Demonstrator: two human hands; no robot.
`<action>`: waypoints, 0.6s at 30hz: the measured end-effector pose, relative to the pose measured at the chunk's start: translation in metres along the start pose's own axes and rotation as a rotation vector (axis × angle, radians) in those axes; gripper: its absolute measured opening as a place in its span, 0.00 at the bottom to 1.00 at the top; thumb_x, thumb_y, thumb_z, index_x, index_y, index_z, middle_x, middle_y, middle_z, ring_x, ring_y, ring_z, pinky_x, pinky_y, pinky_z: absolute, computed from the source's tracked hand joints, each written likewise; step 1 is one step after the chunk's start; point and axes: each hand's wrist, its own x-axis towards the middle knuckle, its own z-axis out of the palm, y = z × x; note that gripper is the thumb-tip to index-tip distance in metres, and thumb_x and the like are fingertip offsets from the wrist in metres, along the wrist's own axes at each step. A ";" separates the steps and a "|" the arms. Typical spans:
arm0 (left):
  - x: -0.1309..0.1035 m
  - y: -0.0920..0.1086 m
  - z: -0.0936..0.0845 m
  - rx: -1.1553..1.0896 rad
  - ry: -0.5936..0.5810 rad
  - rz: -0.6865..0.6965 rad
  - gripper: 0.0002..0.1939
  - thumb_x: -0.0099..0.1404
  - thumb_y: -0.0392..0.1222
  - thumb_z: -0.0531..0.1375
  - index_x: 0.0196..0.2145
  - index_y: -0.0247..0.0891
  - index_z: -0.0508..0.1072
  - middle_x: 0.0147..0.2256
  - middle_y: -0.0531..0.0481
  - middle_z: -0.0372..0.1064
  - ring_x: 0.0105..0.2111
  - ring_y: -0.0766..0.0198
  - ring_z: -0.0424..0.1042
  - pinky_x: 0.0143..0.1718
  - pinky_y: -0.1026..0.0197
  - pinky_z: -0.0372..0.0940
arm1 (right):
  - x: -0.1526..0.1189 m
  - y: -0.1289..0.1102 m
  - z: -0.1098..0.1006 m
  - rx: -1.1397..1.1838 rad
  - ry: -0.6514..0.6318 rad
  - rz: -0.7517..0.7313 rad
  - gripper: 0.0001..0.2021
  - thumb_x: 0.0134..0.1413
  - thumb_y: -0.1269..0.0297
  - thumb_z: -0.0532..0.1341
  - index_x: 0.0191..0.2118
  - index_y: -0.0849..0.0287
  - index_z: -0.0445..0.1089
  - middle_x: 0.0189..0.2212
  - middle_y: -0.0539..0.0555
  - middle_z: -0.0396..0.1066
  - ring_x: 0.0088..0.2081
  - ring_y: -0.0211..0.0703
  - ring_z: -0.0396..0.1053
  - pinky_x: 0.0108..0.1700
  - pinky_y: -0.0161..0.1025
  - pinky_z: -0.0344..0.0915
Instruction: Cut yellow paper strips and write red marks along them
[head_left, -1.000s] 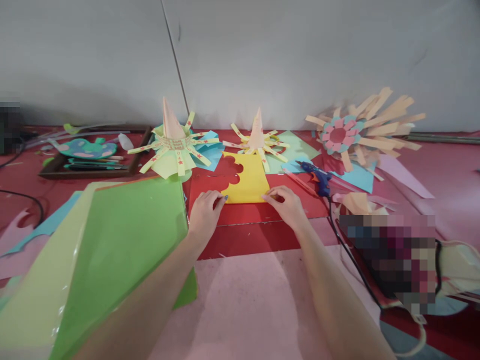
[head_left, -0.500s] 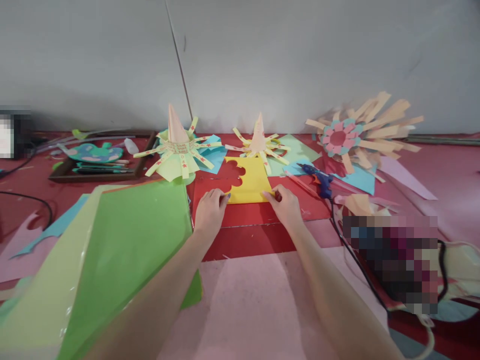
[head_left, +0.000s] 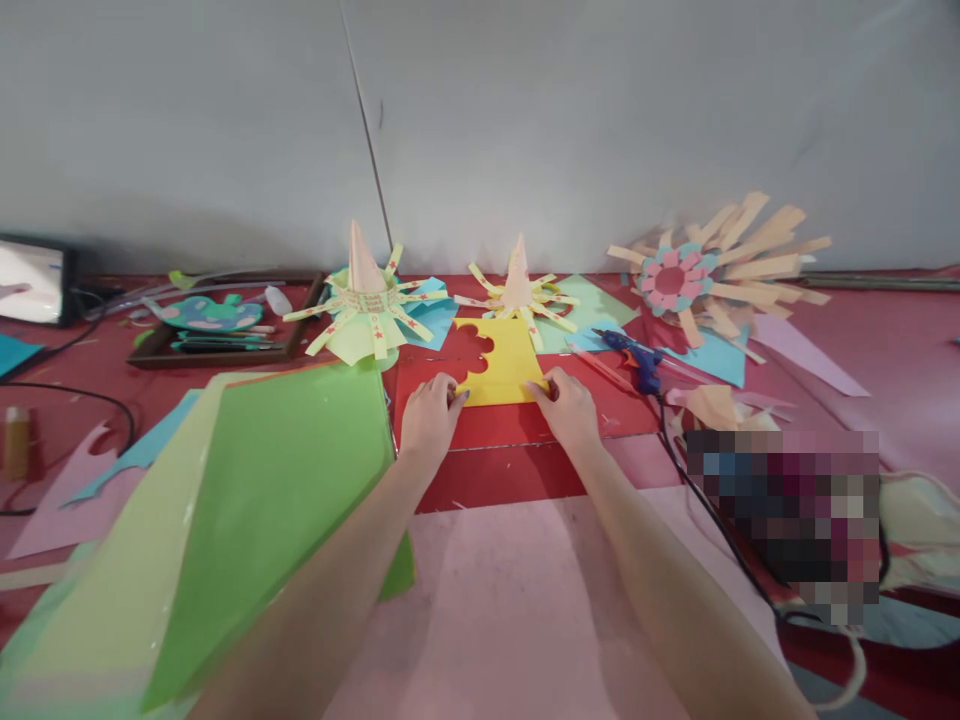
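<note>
Head view:
1. Scalloped yellow paper sheet [head_left: 510,358] is held on a flat red surface [head_left: 487,432].
2. Its near corners are pinched by the left hand [head_left: 430,418] and right hand [head_left: 573,410], thumbs against fingers.
3. Blue glue gun [head_left: 640,364] is seen at right.

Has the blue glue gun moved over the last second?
No. Judged against the middle cone-topped paper craft, the glue gun lies in the same spot to its right, nozzle angled the same way. Only the camera view has shifted slightly.
</note>
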 end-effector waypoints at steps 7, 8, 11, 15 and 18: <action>-0.005 0.007 -0.002 0.124 -0.012 0.096 0.13 0.65 0.35 0.50 0.47 0.35 0.66 0.44 0.39 0.69 0.44 0.52 0.68 0.43 0.50 0.63 | 0.000 -0.001 0.003 -0.061 0.028 -0.049 0.12 0.51 0.54 0.56 0.26 0.55 0.56 0.23 0.50 0.63 0.29 0.43 0.61 0.31 0.37 0.50; -0.008 0.009 -0.002 0.138 -0.023 0.131 0.15 0.65 0.33 0.48 0.49 0.34 0.65 0.49 0.38 0.66 0.48 0.52 0.66 0.46 0.49 0.62 | 0.000 -0.001 0.003 -0.064 0.028 -0.052 0.12 0.51 0.54 0.56 0.26 0.55 0.56 0.23 0.50 0.63 0.29 0.42 0.60 0.31 0.36 0.50; -0.017 0.017 -0.001 0.166 -0.091 0.274 0.21 0.66 0.30 0.45 0.54 0.36 0.63 0.57 0.43 0.59 0.58 0.56 0.57 0.56 0.52 0.55 | 0.001 -0.001 0.003 -0.077 0.012 -0.047 0.12 0.51 0.54 0.56 0.26 0.55 0.55 0.23 0.50 0.62 0.28 0.41 0.60 0.30 0.35 0.49; -0.030 0.030 0.001 0.218 -0.155 0.356 0.22 0.68 0.40 0.46 0.57 0.33 0.59 0.59 0.39 0.56 0.60 0.51 0.52 0.61 0.44 0.44 | 0.003 -0.001 0.002 -0.097 -0.037 -0.024 0.12 0.52 0.55 0.57 0.26 0.56 0.55 0.24 0.49 0.62 0.28 0.40 0.59 0.28 0.34 0.48; -0.036 0.034 0.001 0.258 -0.180 0.335 0.24 0.68 0.44 0.45 0.59 0.32 0.57 0.60 0.37 0.54 0.60 0.49 0.53 0.61 0.41 0.42 | 0.005 -0.001 0.001 -0.094 -0.056 -0.012 0.13 0.52 0.55 0.57 0.26 0.56 0.56 0.23 0.49 0.62 0.28 0.38 0.59 0.28 0.33 0.47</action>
